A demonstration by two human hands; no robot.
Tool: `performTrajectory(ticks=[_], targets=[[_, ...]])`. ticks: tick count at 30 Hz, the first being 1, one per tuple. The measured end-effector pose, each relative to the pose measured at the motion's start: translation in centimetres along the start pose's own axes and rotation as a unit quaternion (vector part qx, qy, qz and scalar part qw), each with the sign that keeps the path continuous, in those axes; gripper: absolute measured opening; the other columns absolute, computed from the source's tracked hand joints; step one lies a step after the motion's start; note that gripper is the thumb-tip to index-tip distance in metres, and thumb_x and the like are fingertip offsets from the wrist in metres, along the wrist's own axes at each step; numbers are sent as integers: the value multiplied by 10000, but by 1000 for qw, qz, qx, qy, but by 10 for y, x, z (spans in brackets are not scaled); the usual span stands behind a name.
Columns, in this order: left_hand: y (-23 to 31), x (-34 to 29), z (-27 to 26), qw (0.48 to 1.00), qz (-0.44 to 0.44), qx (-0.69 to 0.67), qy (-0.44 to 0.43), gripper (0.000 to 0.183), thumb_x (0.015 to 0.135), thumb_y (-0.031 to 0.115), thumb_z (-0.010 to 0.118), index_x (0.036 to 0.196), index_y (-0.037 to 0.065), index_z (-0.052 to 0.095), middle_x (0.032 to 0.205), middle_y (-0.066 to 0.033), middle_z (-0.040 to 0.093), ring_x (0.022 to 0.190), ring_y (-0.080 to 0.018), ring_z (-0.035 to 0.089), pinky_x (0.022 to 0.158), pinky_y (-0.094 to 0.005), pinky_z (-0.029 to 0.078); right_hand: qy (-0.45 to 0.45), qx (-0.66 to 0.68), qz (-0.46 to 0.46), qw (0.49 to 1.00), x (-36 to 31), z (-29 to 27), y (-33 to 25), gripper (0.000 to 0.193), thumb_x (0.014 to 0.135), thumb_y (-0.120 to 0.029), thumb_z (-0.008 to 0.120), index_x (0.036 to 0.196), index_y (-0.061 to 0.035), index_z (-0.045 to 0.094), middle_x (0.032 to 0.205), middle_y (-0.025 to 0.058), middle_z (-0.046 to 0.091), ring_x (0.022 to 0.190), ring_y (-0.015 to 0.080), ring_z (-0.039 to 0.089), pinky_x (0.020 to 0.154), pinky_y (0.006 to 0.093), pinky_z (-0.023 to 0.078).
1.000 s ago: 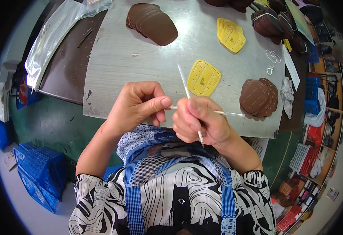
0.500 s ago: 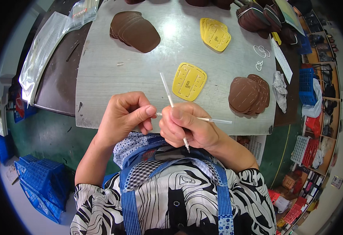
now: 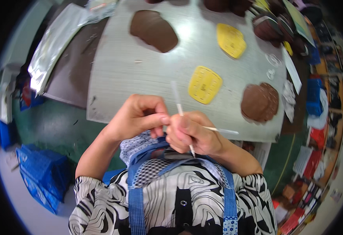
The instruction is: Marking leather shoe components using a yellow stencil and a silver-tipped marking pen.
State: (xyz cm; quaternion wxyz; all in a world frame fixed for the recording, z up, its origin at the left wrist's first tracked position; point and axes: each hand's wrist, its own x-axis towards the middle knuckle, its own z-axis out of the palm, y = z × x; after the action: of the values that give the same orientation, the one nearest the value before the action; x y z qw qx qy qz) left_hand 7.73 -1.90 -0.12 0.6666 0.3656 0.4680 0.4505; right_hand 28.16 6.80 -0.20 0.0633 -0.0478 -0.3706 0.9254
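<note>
My right hand [image 3: 195,133] is closed around two slim pen refills, each part white and part clear. One refill [image 3: 176,96] stands slanted between thumb and fingers, its clear end up and its dark tip below the fist. The other refill [image 3: 226,130] lies crosswise, its clear end sticking out to the right. My left hand [image 3: 142,117] pinches thumb and forefinger together against the right fist; what lies in that pinch is hidden. Ahead of the hands, a yellow slotted template [image 3: 205,84] lies on the grey board [image 3: 136,82].
Brown leather-like pieces lie stacked at far left [image 3: 153,31] and right [image 3: 259,102]. More yellow templates [image 3: 231,41] sit farther back, near tied brown bundles [image 3: 269,29]. White string loops [image 3: 272,60] and a crumpled wrapper [image 3: 288,100] are at right. Blue crates [image 3: 44,176] stand on the floor.
The view has shifted, so the board's contents appear farther right and lower. My left fingertips have closed in on the right fist, and the crosswise refill's left end no longer shows.
</note>
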Motion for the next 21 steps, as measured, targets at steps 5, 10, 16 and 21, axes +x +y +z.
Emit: performTrajectory(ticks=[5, 10, 16, 21], targets=[[33, -15, -22, 987, 35, 144, 65, 166, 983, 139, 732, 897, 7, 682, 734, 5, 661, 656, -72, 661, 588, -232, 537, -21, 16, -34, 999, -10, -3, -5, 491, 1129, -419, 431, 921, -16, 619, 591, -10, 429, 527, 87, 424, 501, 237, 351], [37, -15, -114, 829, 222, 270, 436, 134, 1010, 149, 697, 967, 23, 718, 795, -14, 679, 714, -78, 631, 666, -242, 519, 42, 79, -133, 987, -31, -22, -24, 452, 1125, -377, 457, 1057, 29, 645, 681, 68, 594, 534, 116, 527, 468, 252, 405], [32, -21, -228, 650, 214, 506, 525, 260, 959, 282, 763, 1088, 58, 743, 949, -53, 752, 862, -140, 703, 803, -293, 546, 197, -146, -157, 957, -52, -36, -21, 325, 1063, -295, 606, 1025, 22, 663, 833, 103, 699, 795, 174, 669, 715, 314, 531], [41, 20, -107, 667, 300, 576, 365, 322, 843, 134, 833, 1154, 115, 753, 1133, -53, 744, 1058, -221, 702, 888, -352, 562, 302, -276, -210, 888, -64, -41, -12, 403, 1097, -353, 544, 1071, 26, 678, 868, 106, 707, 758, 145, 643, 722, 295, 528]])
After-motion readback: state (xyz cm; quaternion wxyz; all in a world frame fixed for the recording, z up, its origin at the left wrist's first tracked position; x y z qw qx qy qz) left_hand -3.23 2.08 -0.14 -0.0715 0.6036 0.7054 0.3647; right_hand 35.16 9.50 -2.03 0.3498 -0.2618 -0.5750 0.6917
